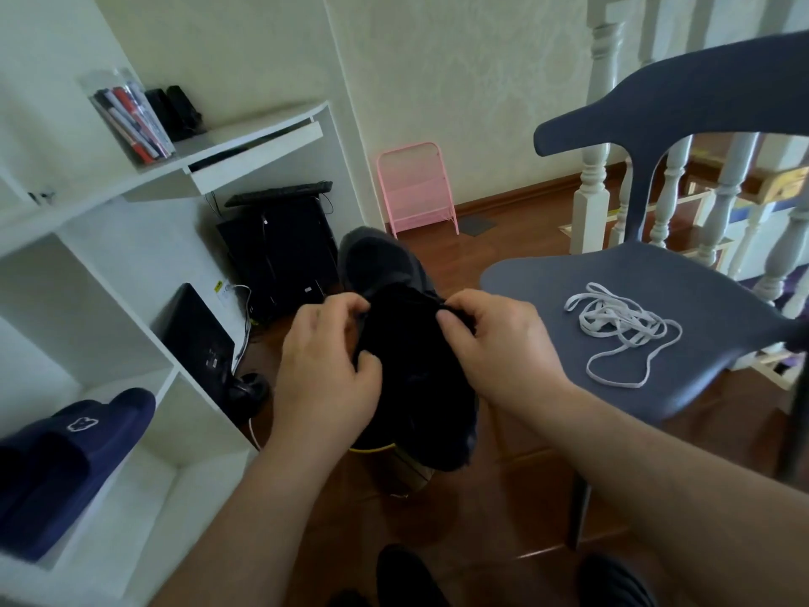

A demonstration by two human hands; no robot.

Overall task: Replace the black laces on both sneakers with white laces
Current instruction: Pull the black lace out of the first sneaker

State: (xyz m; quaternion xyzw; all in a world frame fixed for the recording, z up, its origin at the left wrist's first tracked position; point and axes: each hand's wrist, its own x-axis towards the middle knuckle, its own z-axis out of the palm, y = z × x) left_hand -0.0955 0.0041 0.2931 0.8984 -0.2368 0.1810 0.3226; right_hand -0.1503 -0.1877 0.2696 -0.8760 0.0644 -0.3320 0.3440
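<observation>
The left hand has its grip clamped on the near side of the black sneaker, thumb and curled fingers pinching at the dark upper around the lacing; the right hand does the same from the other side, thumb and forefinger pinched on the edge of the tongue or a black lace, which of the two cannot be told, the shoe being too dark to show its laces; both grips sit level with each other at mid-shoe, so neither hand is the nearer to the work.

The sneaker's long axis runs away from the person, toe far and slightly left, heel low and near, resting on something with a yellow rim beneath it; any lace, I judge, must be drawn towards the body and upward, along that axis.

The white laces lie in a loose tangle on the seat of the grey chair, off to the right and well apart from the shoe; the right hand is the closer one to reach them when the black lace is out.
</observation>
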